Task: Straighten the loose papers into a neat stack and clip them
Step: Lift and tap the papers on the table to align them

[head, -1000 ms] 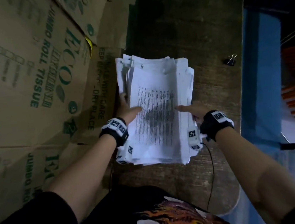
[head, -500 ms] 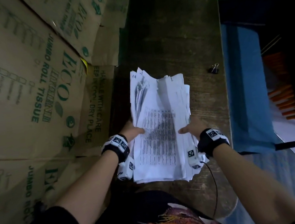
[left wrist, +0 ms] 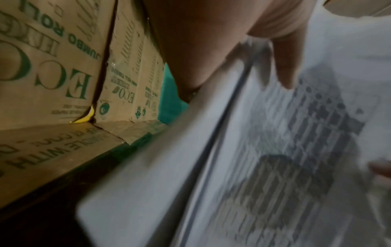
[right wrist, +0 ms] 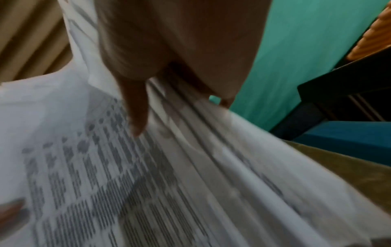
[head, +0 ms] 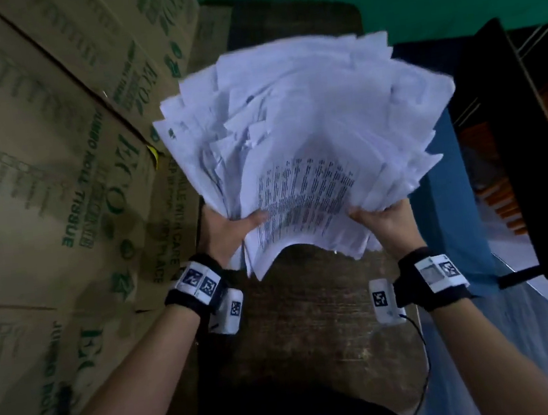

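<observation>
Both hands hold the papers [head: 300, 155] up off the dark wooden counter [head: 315, 326]. The left hand [head: 230, 231] grips the stack's edge at about 8 o'clock, thumb laid across the printed top sheet; the right hand [head: 383, 219] grips the edge at about 4 o'clock the same way — thumb on top, fingers curled beneath. The sheets fan out unevenly toward 12 o'clock, corners splayed, edges blurred. Cardboard boxes [head: 57, 199] printed with green lettering stand along the counter at 9 o'clock.
</observation>
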### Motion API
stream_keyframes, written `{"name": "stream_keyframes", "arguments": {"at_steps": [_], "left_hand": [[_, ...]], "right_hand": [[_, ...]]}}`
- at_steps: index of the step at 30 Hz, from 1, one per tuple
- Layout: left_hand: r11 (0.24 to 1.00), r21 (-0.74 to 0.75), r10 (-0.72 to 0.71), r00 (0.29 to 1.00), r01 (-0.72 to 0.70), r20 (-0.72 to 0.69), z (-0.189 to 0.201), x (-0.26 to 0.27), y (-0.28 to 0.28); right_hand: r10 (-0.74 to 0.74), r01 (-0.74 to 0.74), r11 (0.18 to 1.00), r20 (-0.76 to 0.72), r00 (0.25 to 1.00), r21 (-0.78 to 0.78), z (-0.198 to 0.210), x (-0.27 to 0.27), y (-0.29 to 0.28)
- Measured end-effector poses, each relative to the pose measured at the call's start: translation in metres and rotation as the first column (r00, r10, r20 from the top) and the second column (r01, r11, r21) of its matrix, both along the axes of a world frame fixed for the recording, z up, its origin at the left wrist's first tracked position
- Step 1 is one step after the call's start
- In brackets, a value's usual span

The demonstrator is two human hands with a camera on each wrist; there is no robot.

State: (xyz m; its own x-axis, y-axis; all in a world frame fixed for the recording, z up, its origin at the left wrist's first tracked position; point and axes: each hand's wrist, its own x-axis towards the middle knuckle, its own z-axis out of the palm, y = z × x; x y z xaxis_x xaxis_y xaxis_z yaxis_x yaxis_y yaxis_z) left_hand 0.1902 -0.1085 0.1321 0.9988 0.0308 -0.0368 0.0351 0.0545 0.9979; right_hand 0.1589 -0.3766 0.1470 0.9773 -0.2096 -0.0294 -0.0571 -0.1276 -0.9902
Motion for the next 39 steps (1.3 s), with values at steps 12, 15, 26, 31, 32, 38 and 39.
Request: {"name": "stream_keyframes", "arguments": {"at_steps": [12,15,26,31,32,38,39], "left_hand": [[0.998,0.058,-0.019,0.99,0.027,-0.137,-0.006,0.018,-0.008],[0.99,0.088,0.115,0.991,-0.108,-0.072,0.007,0.02,-0.012],[0.918,0.186,-0.357,0.934,0.351,0.0,0.004,0.04,0.023],[0.971,0.239,0.026,0.999,-0.015,-0.043,0.016,0.04,-0.015],[0.984,0.152,0.1,0.995,-0.097,-0.017,0.024,0.038,-0.022],[0.994,0.067,0.07,0.972,-0.087,0.222,0.029,0.031,0.003],[0.997,0.072,-0.004,0.973,-0.013,0.23,0.024,0.032,0.012]], "right_hand": [[-0.066,0.07,0.991,-0.039,0.997,0.114,-0.004,0.009,0.008],[-0.143,0.137,0.981,0.036,0.989,0.135,0.013,0.016,0.015],[0.092,-0.093,0.994,-0.018,0.996,-0.054,-0.009,0.017,-0.032],[-0.126,0.131,0.957,0.035,0.991,-0.258,-0.008,0.033,0.01],[-0.115,0.119,0.97,0.03,0.993,-0.211,0.007,0.034,0.021],[0.042,-0.056,0.988,0.102,0.994,0.142,0.03,0.014,0.013],[0.1,-0.112,0.984,0.092,0.991,0.136,0.025,0.013,0.006]]}}
